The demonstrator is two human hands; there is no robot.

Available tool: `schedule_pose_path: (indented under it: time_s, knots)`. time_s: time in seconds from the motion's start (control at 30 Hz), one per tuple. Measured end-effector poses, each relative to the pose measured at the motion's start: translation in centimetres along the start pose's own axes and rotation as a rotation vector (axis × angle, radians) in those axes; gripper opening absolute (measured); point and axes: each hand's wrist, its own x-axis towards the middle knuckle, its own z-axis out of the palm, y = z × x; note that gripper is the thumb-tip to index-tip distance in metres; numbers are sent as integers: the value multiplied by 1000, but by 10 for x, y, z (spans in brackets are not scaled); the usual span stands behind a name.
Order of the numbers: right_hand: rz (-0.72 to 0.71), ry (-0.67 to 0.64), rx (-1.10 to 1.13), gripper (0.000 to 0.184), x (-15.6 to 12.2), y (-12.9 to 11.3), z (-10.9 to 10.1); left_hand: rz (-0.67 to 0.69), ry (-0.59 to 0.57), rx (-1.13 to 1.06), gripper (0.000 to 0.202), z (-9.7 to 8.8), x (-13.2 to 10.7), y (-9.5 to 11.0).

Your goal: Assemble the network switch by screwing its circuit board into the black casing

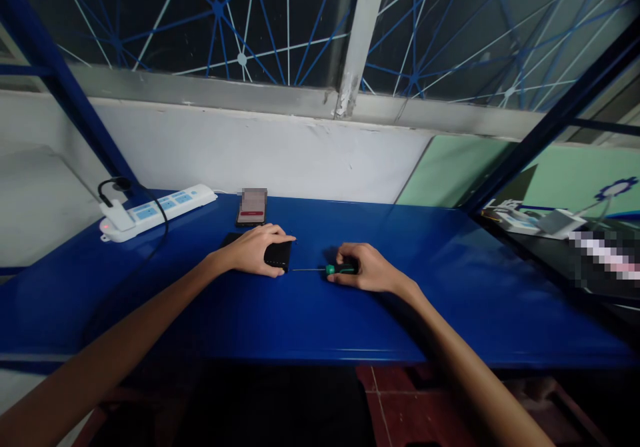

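My left hand (257, 250) lies over a small black box-like device (278, 255) on the blue table (310, 320), fingers curled round its top and thumb under its near edge. My right hand (364, 267) is closed round the green and black handle of a thin screwdriver (334, 269). The screwdriver lies nearly flat, its metal shaft pointing left, with the tip at the device's right side. Part of the device is hidden beneath my left palm.
A phone (251, 208) lies behind my left hand near the wall. A white power strip (155, 211) with a black cable (161, 233) plugged in sits at the back left. A dark side surface with small parts (545, 223) is at the right.
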Motion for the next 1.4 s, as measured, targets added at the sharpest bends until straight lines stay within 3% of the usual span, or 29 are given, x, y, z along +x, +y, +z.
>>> schedule_pose_path:
  time_s: [0.3, 0.5, 1.23, 1.4]
  knots:
    - [-6, -63, 73, 22, 0, -3, 2, -5, -4, 11, 75, 1, 1, -1]
    - [-7, -50, 48, 33, 0, -3, 0, -2, 0, 10, 76, 1, 1, -2]
    - [-63, -63, 151, 20, -1, -7, 2, -4, -4, 0, 76, 1, 1, -2]
    - [-49, -62, 82, 30, 0, -5, 0, -9, -4, -6, 76, 0, 1, -1]
